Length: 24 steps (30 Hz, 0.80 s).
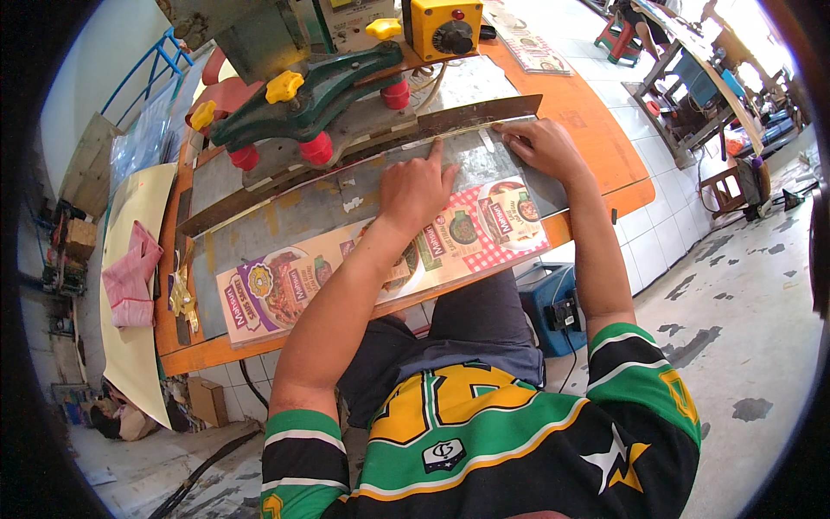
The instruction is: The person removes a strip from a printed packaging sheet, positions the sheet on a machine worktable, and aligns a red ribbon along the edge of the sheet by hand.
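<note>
My left hand (418, 192) lies over a grey metal work plate (294, 216), its index finger stretched to a thin pale strip (406, 149) along an upright metal fence (480, 112). The thumb stands apart and the other fingers are bent. My right hand (549, 149) is at the fence's right end, index finger reaching to the strip's end and the other fingers bent. I see nothing clearly gripped in either hand. A flat stack of printed food packaging sheets (510, 216) lies along the plate's near edge, partly hidden under my left forearm.
Behind the fence stands a machine with a dark green frame (346, 95), yellow knobs (285, 86) and red feet (316, 149). A yellow control box (445, 28) sits above. Pink cloth (130, 277) lies on cream sheets at left. A blue box (549, 311) stands below the orange table (618, 164).
</note>
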Each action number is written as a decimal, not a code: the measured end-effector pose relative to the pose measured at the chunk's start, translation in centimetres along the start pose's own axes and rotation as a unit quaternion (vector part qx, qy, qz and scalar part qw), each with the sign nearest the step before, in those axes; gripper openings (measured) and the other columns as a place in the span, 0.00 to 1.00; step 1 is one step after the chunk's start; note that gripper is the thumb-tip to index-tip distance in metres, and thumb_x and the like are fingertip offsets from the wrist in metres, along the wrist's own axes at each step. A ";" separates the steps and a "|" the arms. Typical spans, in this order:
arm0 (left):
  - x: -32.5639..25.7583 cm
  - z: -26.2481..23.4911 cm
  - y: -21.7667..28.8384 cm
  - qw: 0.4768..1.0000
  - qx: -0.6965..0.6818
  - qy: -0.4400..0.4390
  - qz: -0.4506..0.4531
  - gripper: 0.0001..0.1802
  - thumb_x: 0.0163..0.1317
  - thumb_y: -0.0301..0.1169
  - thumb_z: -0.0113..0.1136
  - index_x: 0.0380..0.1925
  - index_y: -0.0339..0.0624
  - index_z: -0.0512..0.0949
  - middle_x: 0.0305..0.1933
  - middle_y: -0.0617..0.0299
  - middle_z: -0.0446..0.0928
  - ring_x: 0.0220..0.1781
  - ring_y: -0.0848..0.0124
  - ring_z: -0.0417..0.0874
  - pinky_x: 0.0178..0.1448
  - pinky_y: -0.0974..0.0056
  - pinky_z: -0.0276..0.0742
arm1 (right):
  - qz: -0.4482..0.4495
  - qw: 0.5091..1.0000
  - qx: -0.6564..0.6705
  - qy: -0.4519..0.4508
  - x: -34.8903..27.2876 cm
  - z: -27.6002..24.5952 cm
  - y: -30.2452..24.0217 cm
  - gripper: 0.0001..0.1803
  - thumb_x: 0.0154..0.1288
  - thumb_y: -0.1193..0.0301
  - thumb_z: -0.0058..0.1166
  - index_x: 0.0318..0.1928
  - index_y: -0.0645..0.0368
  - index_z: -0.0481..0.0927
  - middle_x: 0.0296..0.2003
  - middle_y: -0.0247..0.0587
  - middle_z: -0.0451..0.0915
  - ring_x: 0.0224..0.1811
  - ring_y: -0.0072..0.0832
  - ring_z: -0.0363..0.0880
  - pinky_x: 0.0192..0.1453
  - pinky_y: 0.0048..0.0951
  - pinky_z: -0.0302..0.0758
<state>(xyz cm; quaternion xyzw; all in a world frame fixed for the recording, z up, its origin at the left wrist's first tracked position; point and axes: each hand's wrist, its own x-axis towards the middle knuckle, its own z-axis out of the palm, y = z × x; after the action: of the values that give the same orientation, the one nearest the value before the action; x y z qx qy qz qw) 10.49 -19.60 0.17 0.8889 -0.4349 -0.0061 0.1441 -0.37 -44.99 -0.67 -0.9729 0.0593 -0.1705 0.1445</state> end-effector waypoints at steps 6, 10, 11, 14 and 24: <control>0.0 -0.3 0.2 1.000 -0.001 0.001 0.001 0.33 0.75 0.52 0.54 0.73 0.45 0.74 0.35 0.41 0.88 0.40 0.43 0.91 0.49 0.41 0.87 | 0.009 1.000 0.007 -0.009 0.1 -0.1 0.1 0.14 0.72 0.64 0.59 0.54 0.46 0.91 0.45 0.46 0.90 0.47 0.47 0.88 0.52 0.47 0.82; 0.0 -0.2 0.2 1.000 -0.001 0.003 0.005 0.33 0.75 0.52 0.55 0.73 0.45 0.74 0.35 0.40 0.87 0.41 0.43 0.91 0.50 0.41 0.87 | 0.027 0.999 -0.006 -0.024 0.1 -0.1 0.0 0.15 0.74 0.63 0.58 0.56 0.43 0.90 0.46 0.46 0.90 0.47 0.47 0.88 0.51 0.47 0.82; 0.1 -0.2 0.1 1.000 -0.004 0.002 0.004 0.33 0.75 0.51 0.55 0.73 0.44 0.74 0.35 0.40 0.87 0.41 0.43 0.91 0.50 0.41 0.86 | 0.031 0.999 -0.009 -0.027 0.1 -0.1 -0.1 0.15 0.74 0.62 0.57 0.56 0.41 0.90 0.46 0.45 0.90 0.47 0.46 0.88 0.51 0.47 0.82; 0.1 -0.2 0.1 1.000 -0.007 -0.001 0.001 0.33 0.75 0.51 0.55 0.72 0.44 0.75 0.35 0.40 0.87 0.41 0.43 0.91 0.50 0.41 0.86 | 0.032 0.999 -0.022 -0.033 0.1 -0.4 -0.7 0.16 0.75 0.62 0.57 0.58 0.39 0.89 0.47 0.44 0.90 0.47 0.46 0.88 0.51 0.46 0.82; 0.0 -0.2 0.2 1.000 -0.002 -0.004 0.000 0.33 0.76 0.53 0.54 0.72 0.44 0.75 0.35 0.40 0.88 0.42 0.42 0.91 0.51 0.40 0.86 | 0.034 0.999 0.009 -0.021 -0.2 -0.1 -0.1 0.15 0.75 0.62 0.56 0.57 0.41 0.90 0.48 0.44 0.90 0.49 0.46 0.87 0.54 0.46 0.82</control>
<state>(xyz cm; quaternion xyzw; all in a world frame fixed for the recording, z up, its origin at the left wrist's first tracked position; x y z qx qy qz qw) 10.38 -19.63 0.44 0.8885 -0.4354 -0.0102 0.1443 -0.59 -44.85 -0.61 -0.9724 0.0876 -0.1460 0.1597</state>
